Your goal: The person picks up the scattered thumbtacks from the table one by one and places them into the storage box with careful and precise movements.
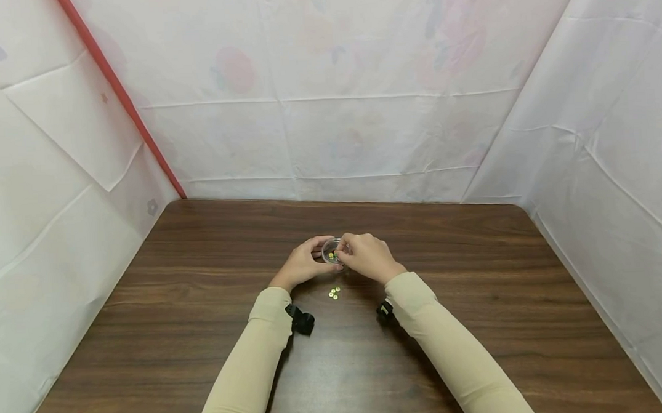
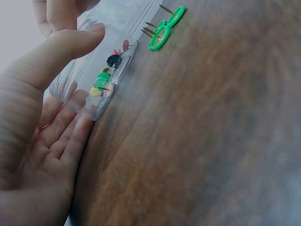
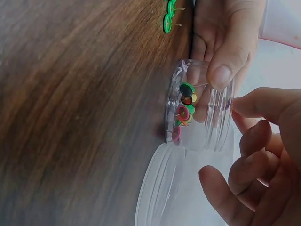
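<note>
My left hand (image 1: 304,262) grips a small clear plastic jar (image 3: 202,134) on the tabletop, thumb on one side and fingers round the other. Inside lie thumbtacks (image 3: 183,113) in green, black, pink and yellow. At the jar's mouth is my right hand (image 1: 369,258), its fingers bent and their tips at the rim. Whether those fingertips pinch a tack is hidden. Nearer to me, several green thumbtacks (image 2: 160,37) lie on the wood with their points up; in the head view these tacks (image 1: 334,293) look yellow-green.
Beside the jar, a clear round lid (image 3: 157,188) shows in the right wrist view. The brown wood-grain table (image 1: 203,335) is bordered by white printed curtains (image 1: 350,132) at the back and sides. A red strip (image 1: 121,95) runs down the back left corner.
</note>
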`<state>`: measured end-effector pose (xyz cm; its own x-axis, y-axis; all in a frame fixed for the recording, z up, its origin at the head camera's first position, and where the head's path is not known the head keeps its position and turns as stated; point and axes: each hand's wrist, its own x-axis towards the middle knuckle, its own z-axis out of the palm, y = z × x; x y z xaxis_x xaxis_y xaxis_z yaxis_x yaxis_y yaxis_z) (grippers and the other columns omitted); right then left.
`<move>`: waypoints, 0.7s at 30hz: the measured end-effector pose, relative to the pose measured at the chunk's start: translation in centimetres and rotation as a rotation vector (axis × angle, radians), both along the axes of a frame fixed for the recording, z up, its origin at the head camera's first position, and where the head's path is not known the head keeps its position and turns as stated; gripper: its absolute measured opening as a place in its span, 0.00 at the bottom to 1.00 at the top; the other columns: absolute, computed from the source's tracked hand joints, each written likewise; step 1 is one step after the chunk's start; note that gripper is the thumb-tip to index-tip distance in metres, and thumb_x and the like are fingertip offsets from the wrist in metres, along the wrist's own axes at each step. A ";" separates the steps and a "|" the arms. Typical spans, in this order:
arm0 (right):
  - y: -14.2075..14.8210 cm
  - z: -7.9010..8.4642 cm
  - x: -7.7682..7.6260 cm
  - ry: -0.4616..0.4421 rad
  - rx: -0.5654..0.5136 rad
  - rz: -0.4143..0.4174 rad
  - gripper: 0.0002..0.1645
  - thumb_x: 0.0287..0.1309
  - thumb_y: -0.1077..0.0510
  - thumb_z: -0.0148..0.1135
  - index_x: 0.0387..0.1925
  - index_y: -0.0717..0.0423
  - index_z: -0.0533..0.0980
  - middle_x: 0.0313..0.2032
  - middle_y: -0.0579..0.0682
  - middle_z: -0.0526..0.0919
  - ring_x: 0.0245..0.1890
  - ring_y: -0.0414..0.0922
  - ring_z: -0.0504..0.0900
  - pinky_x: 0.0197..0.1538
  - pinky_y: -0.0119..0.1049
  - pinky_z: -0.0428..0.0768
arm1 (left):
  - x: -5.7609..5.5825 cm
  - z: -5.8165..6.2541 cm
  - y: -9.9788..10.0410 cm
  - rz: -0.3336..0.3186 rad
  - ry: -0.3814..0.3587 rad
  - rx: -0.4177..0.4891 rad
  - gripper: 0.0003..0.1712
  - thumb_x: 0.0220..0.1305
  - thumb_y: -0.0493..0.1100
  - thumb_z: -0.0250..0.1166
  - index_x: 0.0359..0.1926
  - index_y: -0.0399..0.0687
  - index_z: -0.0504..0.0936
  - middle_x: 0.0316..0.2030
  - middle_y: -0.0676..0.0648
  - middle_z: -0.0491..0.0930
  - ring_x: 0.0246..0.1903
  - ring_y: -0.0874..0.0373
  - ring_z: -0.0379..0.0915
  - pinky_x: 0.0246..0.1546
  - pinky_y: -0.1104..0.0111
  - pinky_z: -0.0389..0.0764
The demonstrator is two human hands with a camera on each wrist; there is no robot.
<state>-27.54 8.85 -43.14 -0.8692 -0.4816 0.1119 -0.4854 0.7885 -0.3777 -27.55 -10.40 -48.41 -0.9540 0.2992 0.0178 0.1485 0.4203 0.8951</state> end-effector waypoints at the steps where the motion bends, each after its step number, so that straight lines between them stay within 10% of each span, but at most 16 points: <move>1: 0.0 0.0 0.0 0.003 0.003 0.001 0.07 0.62 0.50 0.53 0.36 0.43 0.77 0.19 0.38 0.76 0.12 0.36 0.69 0.13 0.30 0.67 | 0.0 0.0 0.0 -0.001 0.002 0.001 0.41 0.41 0.59 0.75 0.59 0.67 0.70 0.54 0.56 0.72 0.51 0.63 0.68 0.53 0.59 0.76; 21: 0.3 0.1 0.9 -0.019 -0.088 0.010 0.06 0.63 0.50 0.55 0.37 0.45 0.75 0.21 0.38 0.77 0.13 0.34 0.71 0.16 0.31 0.72 | -0.2 0.2 0.0 -0.022 0.016 -0.012 0.41 0.44 0.59 0.74 0.61 0.65 0.69 0.57 0.53 0.70 0.53 0.59 0.68 0.54 0.57 0.76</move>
<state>-26.65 9.14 -43.09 -0.8670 -0.4788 0.1381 -0.4850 0.7470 -0.4546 -27.71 -10.37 -48.24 -0.9468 0.3205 0.0287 0.1717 0.4276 0.8875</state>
